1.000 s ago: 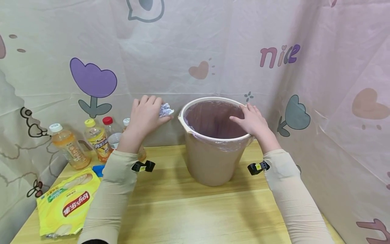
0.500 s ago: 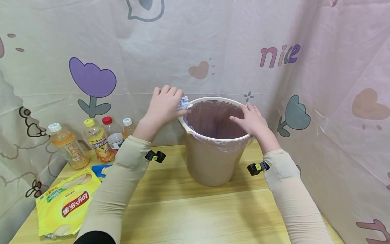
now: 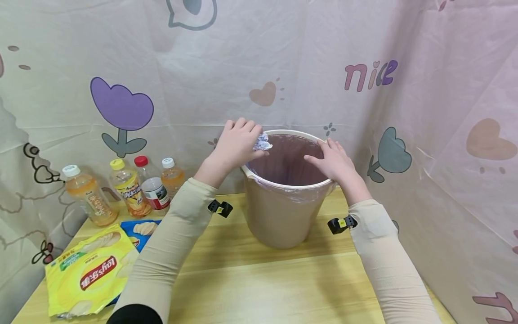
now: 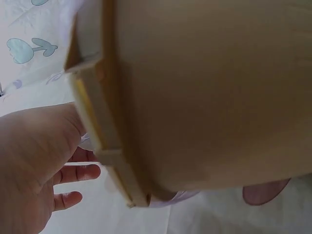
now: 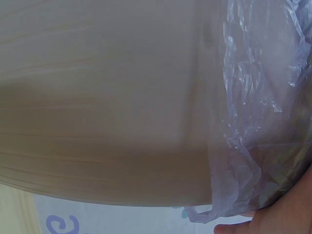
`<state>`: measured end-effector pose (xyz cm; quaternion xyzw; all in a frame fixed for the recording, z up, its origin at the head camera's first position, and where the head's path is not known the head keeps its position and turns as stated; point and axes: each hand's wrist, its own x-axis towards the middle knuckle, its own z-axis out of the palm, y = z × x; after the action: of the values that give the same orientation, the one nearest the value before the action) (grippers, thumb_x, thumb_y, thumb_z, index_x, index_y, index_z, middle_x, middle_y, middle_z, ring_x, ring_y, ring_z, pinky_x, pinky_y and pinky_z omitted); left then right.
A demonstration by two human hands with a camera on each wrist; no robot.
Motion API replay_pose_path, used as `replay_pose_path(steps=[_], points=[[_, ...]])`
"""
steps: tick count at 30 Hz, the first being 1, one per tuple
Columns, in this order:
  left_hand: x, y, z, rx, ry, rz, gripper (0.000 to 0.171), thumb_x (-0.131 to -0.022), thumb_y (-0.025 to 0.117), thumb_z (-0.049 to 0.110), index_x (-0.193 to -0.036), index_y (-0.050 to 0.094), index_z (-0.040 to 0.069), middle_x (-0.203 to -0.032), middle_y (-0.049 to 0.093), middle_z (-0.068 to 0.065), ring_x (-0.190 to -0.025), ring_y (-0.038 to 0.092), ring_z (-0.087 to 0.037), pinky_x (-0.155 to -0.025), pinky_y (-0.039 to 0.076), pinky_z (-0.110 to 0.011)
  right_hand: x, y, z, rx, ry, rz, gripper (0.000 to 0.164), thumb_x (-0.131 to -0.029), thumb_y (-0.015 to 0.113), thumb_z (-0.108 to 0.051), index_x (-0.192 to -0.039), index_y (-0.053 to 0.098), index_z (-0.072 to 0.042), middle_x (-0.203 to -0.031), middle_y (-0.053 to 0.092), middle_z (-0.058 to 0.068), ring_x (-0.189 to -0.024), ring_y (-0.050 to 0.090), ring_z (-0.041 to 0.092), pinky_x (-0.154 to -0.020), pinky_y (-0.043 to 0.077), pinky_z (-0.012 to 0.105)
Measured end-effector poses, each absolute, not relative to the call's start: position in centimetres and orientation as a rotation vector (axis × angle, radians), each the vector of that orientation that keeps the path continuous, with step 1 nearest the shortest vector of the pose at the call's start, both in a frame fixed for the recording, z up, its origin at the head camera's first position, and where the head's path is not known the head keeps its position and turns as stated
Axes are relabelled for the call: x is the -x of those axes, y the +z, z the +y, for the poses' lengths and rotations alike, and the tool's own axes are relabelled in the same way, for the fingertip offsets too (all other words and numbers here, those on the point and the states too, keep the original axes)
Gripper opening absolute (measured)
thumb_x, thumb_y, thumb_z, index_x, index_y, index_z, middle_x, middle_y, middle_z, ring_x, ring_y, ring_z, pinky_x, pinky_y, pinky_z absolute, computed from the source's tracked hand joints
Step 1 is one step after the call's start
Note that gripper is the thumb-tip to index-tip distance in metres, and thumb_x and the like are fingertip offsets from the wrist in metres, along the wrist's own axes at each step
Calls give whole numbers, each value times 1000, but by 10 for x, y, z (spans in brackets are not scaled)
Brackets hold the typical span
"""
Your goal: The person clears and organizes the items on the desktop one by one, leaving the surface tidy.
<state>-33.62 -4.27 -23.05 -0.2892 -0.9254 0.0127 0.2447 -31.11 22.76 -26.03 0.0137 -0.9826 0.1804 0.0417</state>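
A beige trash bin (image 3: pixel 275 220) with a pale rim stands on the wooden table, lined with a clear plastic bag (image 3: pixel 301 194) folded over the rim. My left hand (image 3: pixel 238 145) pinches a crumpled piece of white and bluish paper (image 3: pixel 263 142) at the bin's left rim. In the left wrist view the rim partly covers that hand (image 4: pixel 36 163). My right hand (image 3: pixel 337 162) rests on the right rim, fingers extended and thumb over the opening. The right wrist view catches part of this hand (image 5: pixel 282 209) beside the liner (image 5: pixel 248 97).
Several drink bottles, one with a yellow cap (image 3: pixel 131 189), stand at the table's back left. A yellow chip bag (image 3: pixel 93 270) lies in front of them, overlapping a blue bag (image 3: pixel 139 231). A printed cloth (image 3: pixel 299 58) hangs behind and at the sides.
My left hand has moved right with the crumpled paper, from left of the bin to over its left rim. More of the bottles and blue bag shows. The right hand stays on the rim.
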Motion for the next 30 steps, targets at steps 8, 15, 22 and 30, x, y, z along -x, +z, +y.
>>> replay_pose_path(steps=[8, 15, 22, 30], points=[[338, -236, -28, 844, 28, -2506, 58, -84, 67, 57, -121, 57, 14, -125, 60, -4, -116, 47, -28, -96, 35, -47, 311, -261, 228, -47, 550, -3002, 81, -95, 44, -60, -155, 21, -10, -162, 8, 24, -150, 3, 44, -117, 11, 65], [339, -240, -21, 863, 32, -2492, 56, -84, 68, 55, -121, 58, 15, -123, 60, -3, -115, 47, -27, -95, 35, -46, 311, -262, 228, -54, 545, -2995, 81, -95, 45, -58, -155, 21, -10, -162, 8, 25, -150, 3, 45, -117, 11, 65], [339, -242, -19, 874, 40, -2492, 56, -84, 68, 55, -122, 58, 15, -123, 60, -3, -116, 47, -27, -96, 36, -46, 312, -263, 229, -55, 539, -2994, 80, -95, 45, -58, -155, 21, -10, -162, 9, 25, -150, 5, 45, -116, 12, 66], [341, -243, -18, 887, 35, -2478, 56, -84, 69, 53, -124, 57, 15, -125, 60, -3, -117, 48, -27, -96, 37, -45, 311, -261, 228, -49, 550, -2994, 80, -95, 46, -56, -155, 21, -10, -162, 8, 24, -150, 4, 45, -116, 12, 67]])
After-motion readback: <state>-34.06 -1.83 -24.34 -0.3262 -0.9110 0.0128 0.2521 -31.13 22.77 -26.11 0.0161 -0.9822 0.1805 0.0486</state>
